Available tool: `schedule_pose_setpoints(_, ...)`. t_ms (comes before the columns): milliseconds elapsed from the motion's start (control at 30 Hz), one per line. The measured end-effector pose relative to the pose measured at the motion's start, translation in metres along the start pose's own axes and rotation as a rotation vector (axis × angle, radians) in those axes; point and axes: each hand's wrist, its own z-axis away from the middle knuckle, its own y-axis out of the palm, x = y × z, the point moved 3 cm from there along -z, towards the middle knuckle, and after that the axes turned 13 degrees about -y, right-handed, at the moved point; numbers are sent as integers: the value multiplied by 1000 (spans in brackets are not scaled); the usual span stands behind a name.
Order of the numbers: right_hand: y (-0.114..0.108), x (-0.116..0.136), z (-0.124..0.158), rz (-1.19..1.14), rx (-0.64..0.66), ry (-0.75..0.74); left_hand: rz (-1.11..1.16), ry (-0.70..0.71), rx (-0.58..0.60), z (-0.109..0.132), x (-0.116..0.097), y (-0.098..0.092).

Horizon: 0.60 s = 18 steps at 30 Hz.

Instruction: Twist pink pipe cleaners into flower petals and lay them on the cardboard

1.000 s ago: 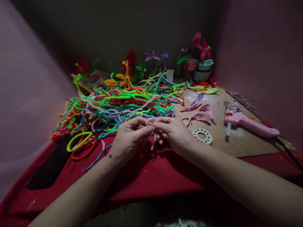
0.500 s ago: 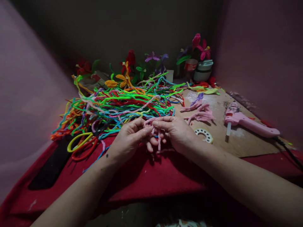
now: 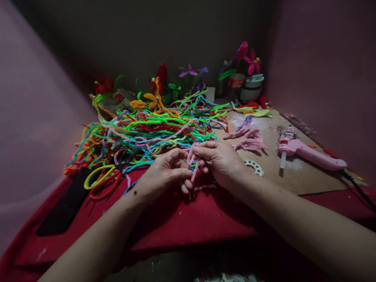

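Note:
A pink pipe cleaner [image 3: 191,158], bent into a narrow loop, is held up between my two hands over the front of the table. Its lower end is pinched by the thumb and fingers of my left hand [image 3: 169,170]. At the top of the loop, the thumb and forefinger of my right hand [image 3: 221,158] grip it. Parts of the pipe cleaner are hidden by my fingers. Below my hands, a short pink piece [image 3: 205,187] lies on the red cloth [image 3: 194,227].
Behind my hands spreads a heap of coloured pipe cleaners [image 3: 164,129]. To the left are scissors [image 3: 102,182] and a dark flat object [image 3: 63,205]. On the cardboard [image 3: 270,178] at right lie a pink glue gun [image 3: 311,154], a white ring [image 3: 255,166] and pink petal pieces [image 3: 251,141].
My right hand has drawn the top of the pipe cleaner slightly right. The wider pink tangle between my fingers now shows as a narrow loop, and my left hand has shifted a little right.

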Motion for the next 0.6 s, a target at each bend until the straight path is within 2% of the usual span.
schedule_pose_setpoints(233,1,1,0,-11,11,-11,20,-42,-143,3,0,-6)
schedule_pose_setpoints(433,0,0,0,-6,20,-13,97,-45,-73,0,3,-7)
schedule_pose_setpoints(600,4,-4,3,29,150,79,129,54,-105,-1,0,-10)
